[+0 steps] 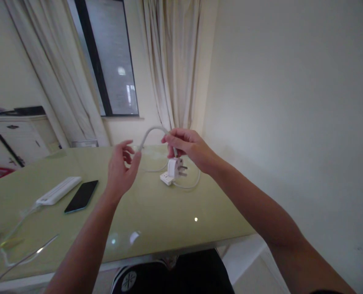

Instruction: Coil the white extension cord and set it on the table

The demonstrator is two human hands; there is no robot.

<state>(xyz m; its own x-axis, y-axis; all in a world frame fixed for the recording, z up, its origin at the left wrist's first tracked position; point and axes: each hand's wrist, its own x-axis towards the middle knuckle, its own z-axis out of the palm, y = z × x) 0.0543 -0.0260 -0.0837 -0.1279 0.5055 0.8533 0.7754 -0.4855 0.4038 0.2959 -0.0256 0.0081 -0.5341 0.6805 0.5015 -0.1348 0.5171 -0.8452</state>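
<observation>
A white cable (154, 128) arches between my two hands over the table. My right hand (184, 143) is closed, pinching the cable just above a white plug (173, 168). The plug's metal pins point to the right. My left hand (123, 165) has its thumb and fingers curled around the cable's other side, loosely. Its exact grip is partly hidden behind the thumb. Just below the plug is a small white socket block (167, 178), with a thin white cord (189, 187) curving from it to the right.
On the green glossy table (157, 220), left of my hands, lie a black phone (81, 196) and a white power strip (59, 190). A cable with a metallic tip (43, 246) lies near the front left. A wall (291, 102) rises at right; curtains (175, 61) hang behind.
</observation>
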